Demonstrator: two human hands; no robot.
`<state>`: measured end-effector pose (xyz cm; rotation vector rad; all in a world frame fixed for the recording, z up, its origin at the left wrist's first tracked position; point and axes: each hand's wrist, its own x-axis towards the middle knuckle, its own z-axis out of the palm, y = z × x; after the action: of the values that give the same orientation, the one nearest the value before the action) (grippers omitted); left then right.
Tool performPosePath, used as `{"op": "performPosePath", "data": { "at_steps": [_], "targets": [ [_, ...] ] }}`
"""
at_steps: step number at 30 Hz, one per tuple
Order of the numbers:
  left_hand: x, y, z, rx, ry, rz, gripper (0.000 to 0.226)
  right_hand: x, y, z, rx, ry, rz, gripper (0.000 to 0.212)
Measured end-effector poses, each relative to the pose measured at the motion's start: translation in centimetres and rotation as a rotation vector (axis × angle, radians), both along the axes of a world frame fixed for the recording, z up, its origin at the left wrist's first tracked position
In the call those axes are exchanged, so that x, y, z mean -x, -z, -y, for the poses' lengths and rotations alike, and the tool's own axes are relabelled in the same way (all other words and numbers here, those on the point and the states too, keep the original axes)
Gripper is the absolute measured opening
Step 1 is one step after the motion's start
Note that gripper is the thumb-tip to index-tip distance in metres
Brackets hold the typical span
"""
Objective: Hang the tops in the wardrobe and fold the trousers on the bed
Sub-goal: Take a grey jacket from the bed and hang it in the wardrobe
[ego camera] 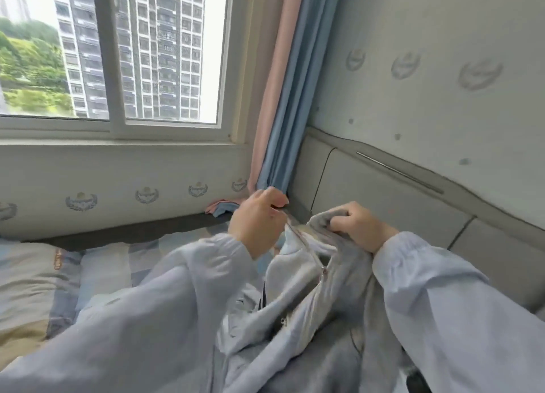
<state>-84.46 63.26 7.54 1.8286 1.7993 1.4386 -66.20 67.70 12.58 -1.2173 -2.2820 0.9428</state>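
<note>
Daylight comes through a window (118,53) at the upper left, with tall apartment blocks and green trees outside. Beside it hangs a curtain (283,97) in pink and blue strips, its lower end bunched on the dark ledge beneath the sill. Pale wallpaper (427,68) printed with small crest shapes covers the walls, and a padded grey headboard (383,192) runs along the right side. Below lies a bed (38,274) with bedding in blue, white and tan patches.

Both arms reach forward from the bottom of the view, each in a loose pale blue sleeve (147,319) gathered at the wrist. Between them a grey zip-up top (309,304) is held up above the bed, its lower part falling in folds toward the bottom edge. An open zipper (312,260) runs down its front.

The left hand (256,221) is raised with its back to the camera, fingers curled in, pinching the top's edge near the upper end of the zipper. The fingertips themselves are blurred and partly hidden. The right hand (359,224) sits just beside it, at about the same height, knuckles up and fingers closed into a fist around a bunch of the grey fabric at the collar. The two hands are near each other but not touching.
</note>
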Motion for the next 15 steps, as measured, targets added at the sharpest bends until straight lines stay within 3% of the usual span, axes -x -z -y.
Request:
{"op": "performPosePath", "data": {
  "at_steps": [3,5,6,9,11,12,14,15],
  "targets": [
    [-1.7,-3.6,-1.1,0.339,0.144,-0.093,0.053,-3.3,-4.6,5.3,-0.133,0.059,-0.030,0.040],
    [-4.6,-4.7,-0.4,0.482,0.351,-0.235,0.048,-5.6,-6.6,8.6,-0.214,0.139,-0.075,0.039],
    [-5.9,-4.9,-0.1,0.576,0.471,-0.214,0.045,-6.7,-7.5,10.4,-0.244,0.185,-0.096,0.044],
    [-8.6,-5.8,0.2,0.930,0.750,0.252,0.073,-9.9,-9.4,15.3,-0.298,0.320,-0.127,0.055],
    [-10.7,-5.8,-0.4,0.975,0.839,0.511,0.091,-11.9,-10.0,18.4,-0.327,0.386,-0.120,0.058],
    [-12.3,-5.9,-0.4,1.002,0.901,0.557,0.092,-13.0,-10.2,20.0,-0.336,0.420,-0.104,0.057],
    [-15.8,-6.6,1.6,1.061,1.039,0.379,0.076,-15.0,-10.4,22.8,-0.375,0.499,-0.086,0.055],
    [-17.7,-6.9,3.5,1.043,1.105,0.161,0.061,-16.2,-10.6,24.1,-0.419,0.577,-0.088,0.055]
  ]
}}
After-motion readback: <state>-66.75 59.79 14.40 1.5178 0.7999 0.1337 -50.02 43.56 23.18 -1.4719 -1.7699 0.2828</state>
